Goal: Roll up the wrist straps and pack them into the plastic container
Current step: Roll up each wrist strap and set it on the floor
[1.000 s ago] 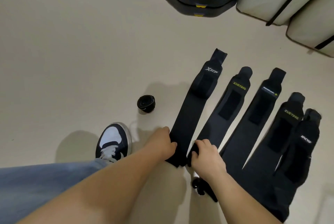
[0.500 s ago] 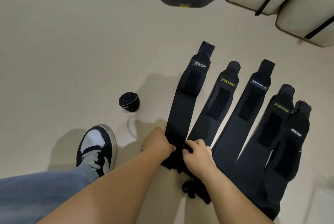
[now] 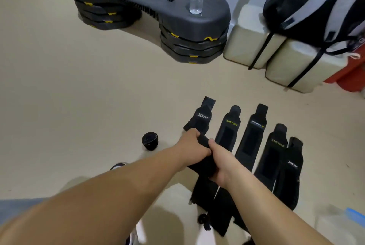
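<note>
Left hand (image 3: 188, 146) and right hand (image 3: 222, 163) both curl round the part-rolled XTEP strap (image 3: 201, 116). They hold the roll between them, and only the strap's labelled far end lies flat on the floor (image 3: 98, 96). One finished roll (image 3: 150, 140) stands to the left, apart from the row. Four more straps (image 3: 254, 136) — two of them marked XUEYING — lie unrolled just beside the right hand. The plastic container (image 3: 354, 212) shows only in part at the lower right edge, and its inside is hidden. I judge the task early: one rolled, one under way, four untouched — and no roll visibly packed.
</note>
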